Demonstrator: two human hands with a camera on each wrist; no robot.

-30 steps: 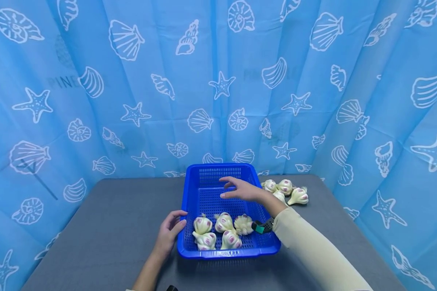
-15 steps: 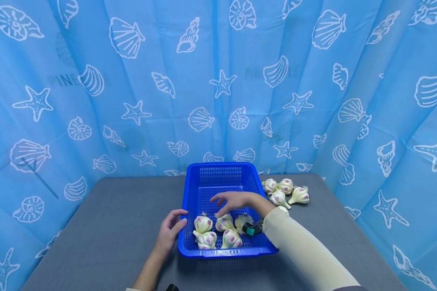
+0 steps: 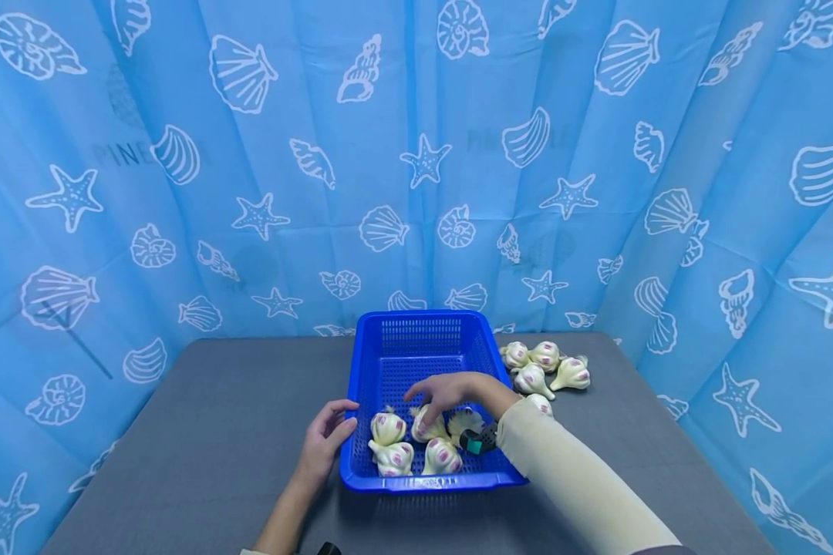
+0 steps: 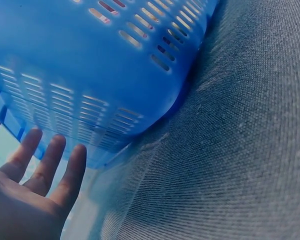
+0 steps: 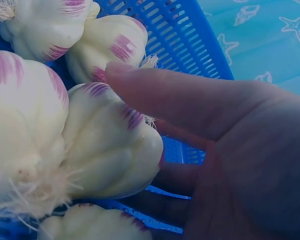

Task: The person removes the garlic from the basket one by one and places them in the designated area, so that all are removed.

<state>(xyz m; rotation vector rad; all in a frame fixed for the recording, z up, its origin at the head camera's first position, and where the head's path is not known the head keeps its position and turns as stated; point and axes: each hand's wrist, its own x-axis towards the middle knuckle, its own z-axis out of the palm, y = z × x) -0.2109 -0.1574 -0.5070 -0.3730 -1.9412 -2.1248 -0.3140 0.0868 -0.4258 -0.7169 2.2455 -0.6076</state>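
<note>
Left hand (image 3: 322, 439) was at the left rim of the blue basket (image 3: 486, 482), fingers relaxed and touching it. Basket sat on the grey table (image 3: 236, 432), garlic bulbs (image 3: 387, 428) clustered at its near end. Right hand (image 3: 451, 391) was inside the basket, thumb over one side of the middle bulb (image 5: 110, 142), fingers behind; couldn't tell if it had a grip. Loose bulbs (image 3: 544, 356) lay on the table just right of the basket.
</note>
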